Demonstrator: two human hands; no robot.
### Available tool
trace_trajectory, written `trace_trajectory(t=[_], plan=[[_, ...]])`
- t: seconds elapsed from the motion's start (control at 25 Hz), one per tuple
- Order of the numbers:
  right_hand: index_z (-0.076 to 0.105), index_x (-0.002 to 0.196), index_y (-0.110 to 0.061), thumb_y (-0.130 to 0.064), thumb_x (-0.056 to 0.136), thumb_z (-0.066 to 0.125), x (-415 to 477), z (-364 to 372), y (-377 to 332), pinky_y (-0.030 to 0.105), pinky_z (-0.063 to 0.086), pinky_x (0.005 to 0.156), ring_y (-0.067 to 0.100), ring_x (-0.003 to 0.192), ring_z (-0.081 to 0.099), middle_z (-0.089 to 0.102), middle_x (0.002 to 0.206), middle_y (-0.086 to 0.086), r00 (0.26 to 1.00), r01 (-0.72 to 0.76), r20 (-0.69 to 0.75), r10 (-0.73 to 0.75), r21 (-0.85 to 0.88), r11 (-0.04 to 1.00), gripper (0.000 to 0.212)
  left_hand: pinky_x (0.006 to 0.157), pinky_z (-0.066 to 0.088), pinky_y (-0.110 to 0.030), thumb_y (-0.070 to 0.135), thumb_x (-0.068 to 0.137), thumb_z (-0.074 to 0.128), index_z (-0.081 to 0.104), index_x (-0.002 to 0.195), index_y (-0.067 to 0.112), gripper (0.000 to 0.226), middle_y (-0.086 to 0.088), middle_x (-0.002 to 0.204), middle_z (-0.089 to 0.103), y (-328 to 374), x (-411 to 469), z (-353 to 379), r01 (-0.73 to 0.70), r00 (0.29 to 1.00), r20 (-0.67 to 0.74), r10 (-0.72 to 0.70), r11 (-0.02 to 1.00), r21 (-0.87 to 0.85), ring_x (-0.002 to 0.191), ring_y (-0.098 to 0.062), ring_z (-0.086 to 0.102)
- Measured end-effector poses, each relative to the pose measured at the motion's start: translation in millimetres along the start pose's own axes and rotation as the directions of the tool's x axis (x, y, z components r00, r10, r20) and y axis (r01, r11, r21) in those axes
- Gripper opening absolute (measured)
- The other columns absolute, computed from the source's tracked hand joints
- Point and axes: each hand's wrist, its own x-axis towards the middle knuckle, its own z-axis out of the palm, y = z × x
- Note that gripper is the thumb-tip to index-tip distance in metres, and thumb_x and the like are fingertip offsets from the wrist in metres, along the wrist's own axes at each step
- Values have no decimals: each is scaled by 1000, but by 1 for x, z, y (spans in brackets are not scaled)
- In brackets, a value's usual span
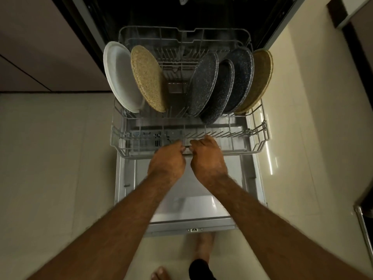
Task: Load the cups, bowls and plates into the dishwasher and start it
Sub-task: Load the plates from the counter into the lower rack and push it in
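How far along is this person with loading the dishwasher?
Done: six plates stand on edge in the lower rack, from the white plate to the tan plate. In hand: the left hand and right hand grip the rack's front rail over the open door. Left: no cups or bowls visible; the door must be closed and the machine started.

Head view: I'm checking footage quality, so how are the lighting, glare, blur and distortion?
Head view: dim, warm light; the dishwasher interior goes black; a glare streak on the floor at right; forearms smeared at the lower edges; wide-angle bending stretches them; plates stay fairly sharp.
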Motion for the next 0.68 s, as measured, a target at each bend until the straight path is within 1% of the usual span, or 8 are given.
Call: trace_trajectory(t=[0.12, 0.16, 0.28, 0.4, 0.48, 0.56, 0.64, 0.68], plan=[[67, 121, -16, -5, 83, 59, 28, -6, 1, 54, 41, 109, 30, 132, 47, 70, 118, 7, 1000, 0, -17, 0, 17, 1000, 41, 51, 32, -27, 25, 106, 44, 44, 84, 28, 22, 5, 74, 53, 4, 23, -11, 1, 1000, -5, -1, 1000, -4, 65, -11, 51], [68, 118, -16, -5, 83, 57, 35, -7, 3, 54, 43, 107, 30, 129, 50, 70, 115, 7, 1000, 19, -14, -19, 20, 1000, 38, 52, 35, -28, 26, 106, 44, 46, 87, 27, 19, 4, 74, 55, 6, 28, -15, 1, 1000, -3, -1, 1000, -2, 67, -13, 53], [71, 109, -16, 0, 82, 56, 59, -16, 5, 54, 50, 97, 28, 120, 54, 70, 111, 6, 998, 62, -27, -61, 49, 997, 35, 65, 53, -38, 29, 106, 46, 55, 99, 24, 12, 1, 81, 63, 10, 47, -25, -39, 999, -32, 40, 999, 37, 75, -20, 61], [71, 107, -15, 1, 84, 56, 84, -23, 6, 47, 52, 92, 26, 112, 57, 69, 106, 7, 993, 105, -56, -103, 28, 994, 31, 74, 56, -42, 33, 106, 46, 57, 109, 25, 14, 1, 85, 67, 10, 67, -35, -76, 992, -94, 82, 995, 70, 79, -23, 65], [70, 110, -12, -3, 89, 56, 101, -28, 5, 45, 52, 94, 28, 115, 56, 68, 110, 10, 990, 116, -83, -113, 42, 992, 27, 79, 55, -41, 32, 106, 45, 57, 116, 25, 17, 1, 89, 70, 11, 83, -39, -93, 985, -137, 106, 990, 104, 83, -25, 67], [70, 116, -11, -7, 93, 58, 118, -32, 2, 45, 52, 96, 28, 122, 54, 67, 116, 10, 986, 113, -126, -108, 38, 993, 25, 78, 51, -39, 33, 106, 44, 56, 115, 25, 16, 3, 82, 67, 10, 101, -41, -99, 977, -176, 116, 990, 102, 79, -25, 65], [70, 115, -10, -7, 94, 59, 135, -33, 0, 45, 52, 96, 28, 122, 54, 68, 116, 9, 978, 130, -171, -122, 35, 991, 24, 73, 48, -38, 35, 106, 46, 53, 109, 24, 13, 9, 67, 55, 10, 119, -42, -122, 968, -209, 140, 988, 98, 67, -23, 59], [71, 113, -10, -6, 94, 59, 142, -35, 1, 45, 53, 95, 28, 120, 55, 69, 114, 9, 969, 148, -206, -137, 40, 988, 23, 73, 50, -38, 35, 106, 47, 52, 105, 24, 12, 9, 63, 50, 11, 127, -43, -136, 962, -224, 154, 986, 94, 65, -23, 58]])
